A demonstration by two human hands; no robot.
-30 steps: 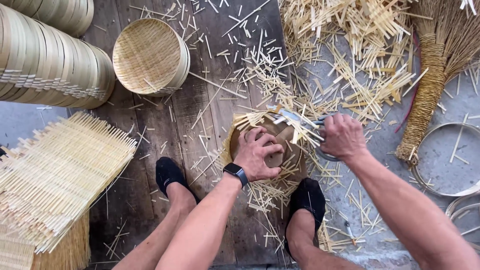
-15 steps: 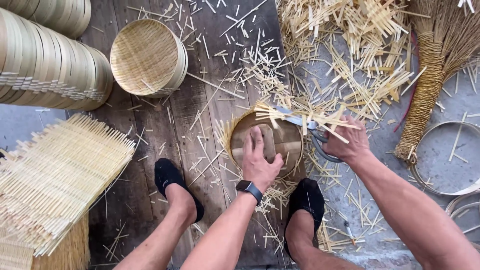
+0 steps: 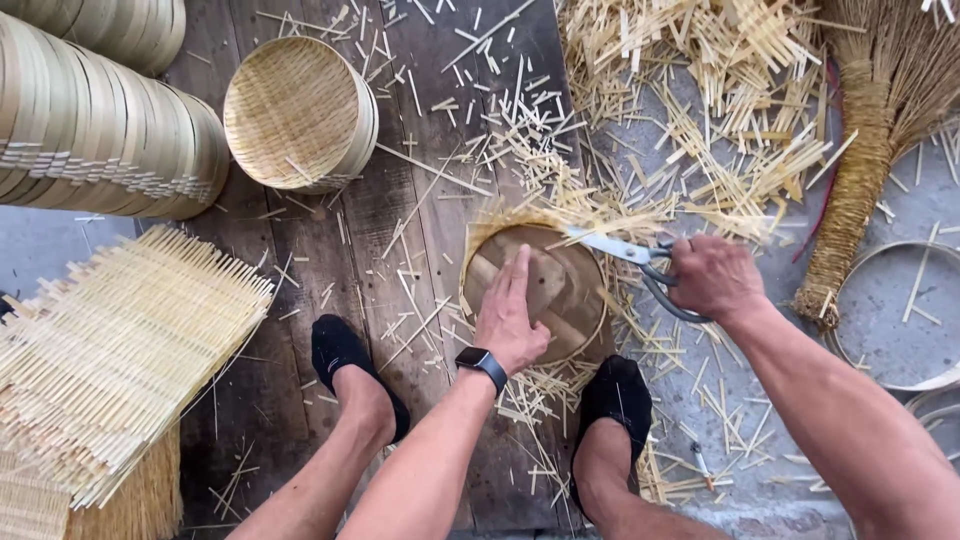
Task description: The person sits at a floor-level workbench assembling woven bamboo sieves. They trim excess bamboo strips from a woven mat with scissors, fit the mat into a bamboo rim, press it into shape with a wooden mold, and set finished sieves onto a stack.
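The person is trimming a round woven bamboo tray (image 3: 548, 290) that is lying on the dark wooden planks (image 3: 400, 230) between the two black-shod feet. Judging from the splint ends sticking out past the tray's far edge, the cut is going best when the blades are running flush along the rim and the tray is being turned a little after each snip, not the wrist. The left hand (image 3: 508, 318) is pressing flat on the tray, fingers spread and straight, gripping nothing. The right hand (image 3: 712, 276), just right of the tray, is wrapped tight around the dark handles of the scissors (image 3: 628, 256), whose pale blades are lying over the tray's upper right edge.

How far the blades are parting is hard to make out among the offcuts. The left palm is covering much of the tray's weave. Left of the tray, the stacked bamboo hoops (image 3: 90, 130) and the pile of woven mats (image 3: 110, 350) are running out of view.
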